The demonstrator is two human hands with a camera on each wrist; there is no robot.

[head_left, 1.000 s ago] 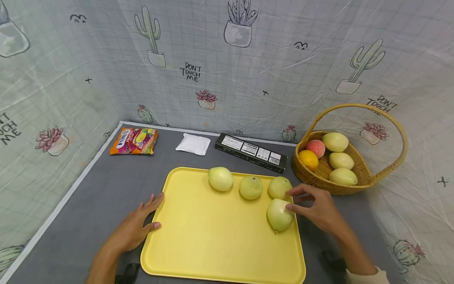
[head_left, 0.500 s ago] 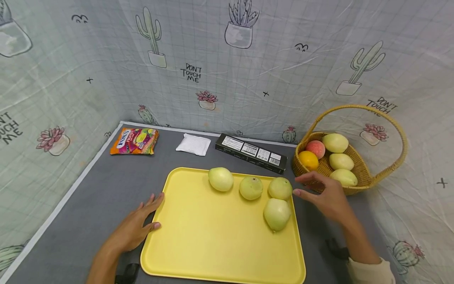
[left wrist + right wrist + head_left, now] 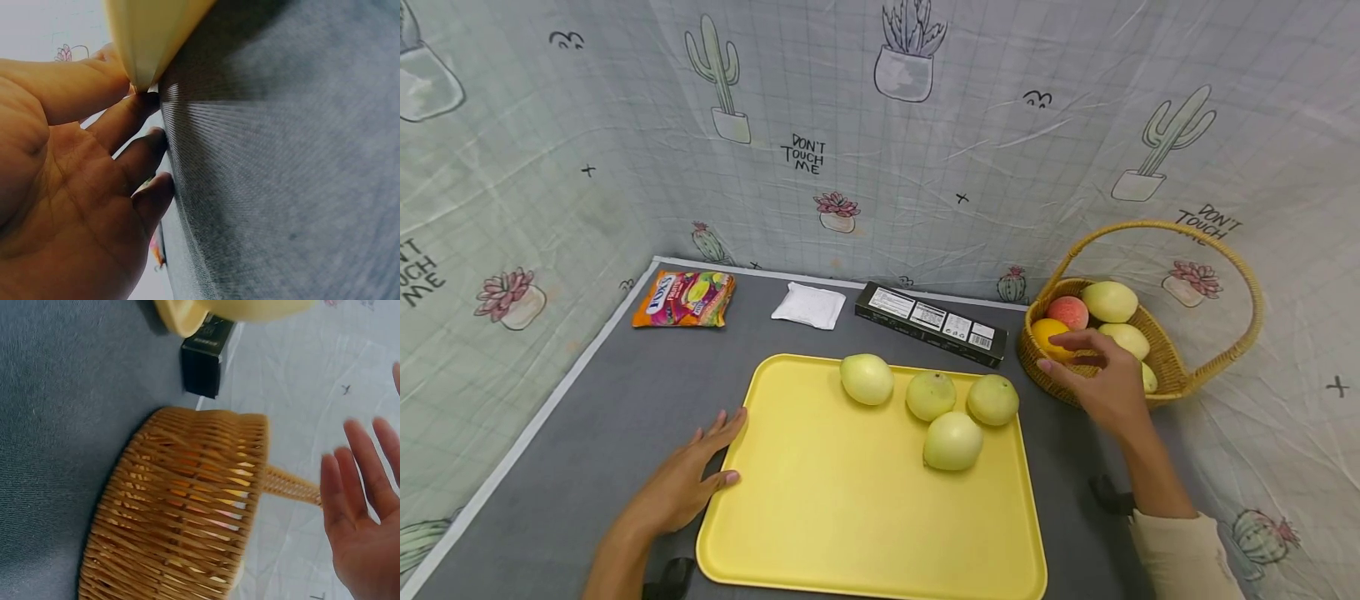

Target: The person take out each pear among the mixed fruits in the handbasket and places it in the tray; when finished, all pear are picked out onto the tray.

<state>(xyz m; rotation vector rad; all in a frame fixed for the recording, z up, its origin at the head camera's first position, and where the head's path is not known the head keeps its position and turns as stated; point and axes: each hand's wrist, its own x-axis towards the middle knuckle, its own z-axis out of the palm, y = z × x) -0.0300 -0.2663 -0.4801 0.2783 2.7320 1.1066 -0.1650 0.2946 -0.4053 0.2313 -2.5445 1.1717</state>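
My left hand (image 3: 681,479) rests at the left rim of the yellow tray (image 3: 865,517), fingers spread; in the left wrist view the thumb and a finger (image 3: 125,122) meet the tray's edge (image 3: 147,50). On the tray lie several pale green, roundish fruits, one oval (image 3: 867,379) near the back and another (image 3: 953,442) a little forward of the rest. My right hand (image 3: 1108,379) hovers over the front of the wicker basket (image 3: 1165,333), fingers apart and holding nothing. Its fingertips overlap an orange (image 3: 1045,333), beside a peach (image 3: 1070,312) and more pale green fruits (image 3: 1109,301).
Along the back of the grey table are an orange candy bag (image 3: 685,298), a small white packet (image 3: 809,305) and a long black box (image 3: 931,323). A tall arched handle (image 3: 1251,308) rises over the basket. A cactus-print sheet (image 3: 880,192) closes off the back and sides.
My right hand has let go of a pale green fruit at the tray's right side and moved over the basket. That fruit has rolled left. The left hand stays put.
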